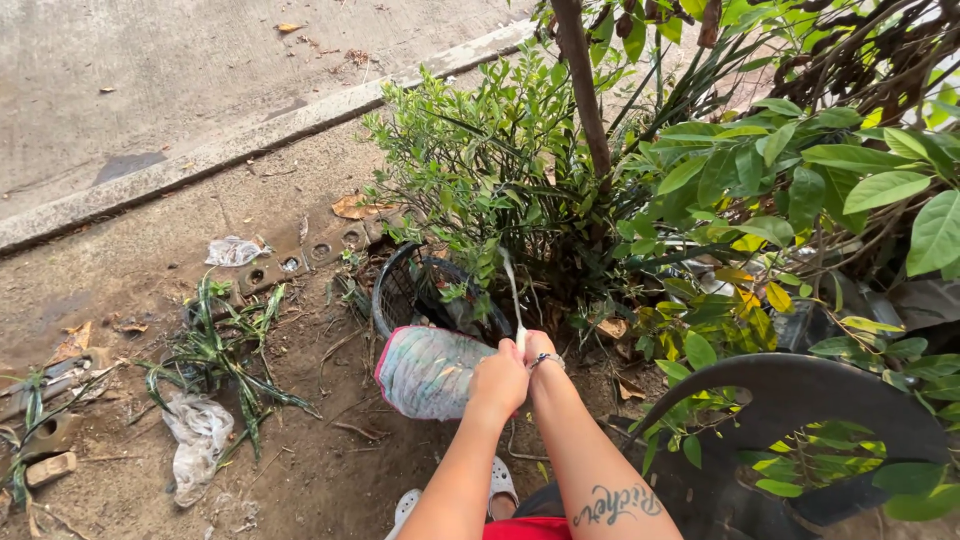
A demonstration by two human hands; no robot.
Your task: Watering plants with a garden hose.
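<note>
— Looking at the big dark plastic chair (800, 400) first: it is standing at the lower right, its curved back cut off by the frame edge, leaves showing through the opening.

— And the leafy green shrub (500, 180)?

— It is filling the middle, around a thin brown trunk (585, 90). Beside its base a black wire basket (400, 290) is sitting, partly hidden.

— What are the hands doing?

— The left hand (500, 380) is closing around the grey-and-pink patterned cloth bundle (425, 372), whose long axis is lying sideways, pointing left. The right hand (540, 348) is pinching a thin pale strip (513, 290) that is running upward into the shrub. What the strip is made of is hard to tell; its top is getting lost among leaves.
</note>
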